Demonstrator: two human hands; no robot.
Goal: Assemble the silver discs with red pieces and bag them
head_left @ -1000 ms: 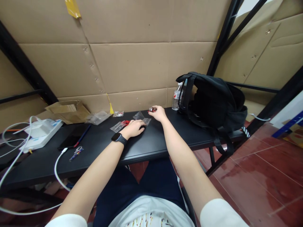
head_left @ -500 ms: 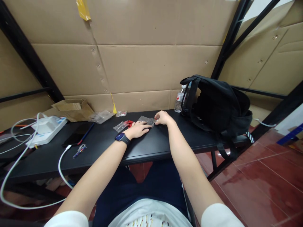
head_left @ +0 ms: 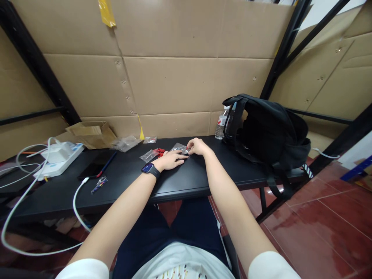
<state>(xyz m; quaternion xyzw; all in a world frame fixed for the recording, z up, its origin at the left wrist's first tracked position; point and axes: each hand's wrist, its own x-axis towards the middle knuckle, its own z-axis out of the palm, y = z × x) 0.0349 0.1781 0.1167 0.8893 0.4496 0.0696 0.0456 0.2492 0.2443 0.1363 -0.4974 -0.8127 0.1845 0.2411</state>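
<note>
My left hand (head_left: 171, 159), with a dark smartwatch (head_left: 150, 169) on its wrist, lies on the black table (head_left: 186, 180) with its fingers stretched over the edge of a small clear plastic bag (head_left: 178, 147). My right hand (head_left: 198, 147) is closed in a pinch at the bag's right edge. Whatever small thing it pinches is hidden. A second clear bag (head_left: 147, 155) and a small red part (head_left: 159, 151) lie just left of my left hand.
A black backpack (head_left: 269, 130) and a water bottle (head_left: 221, 123) stand at the table's right end. At the left are a white power strip (head_left: 59, 159) with cables, a phone (head_left: 93, 167), a pen, keys (head_left: 99, 183), a cardboard box (head_left: 88, 133) and more bags.
My right hand came back from the far side of the table, where it held a small red piece, to the clear bag. My left hand shifted slightly right onto the bag.
</note>
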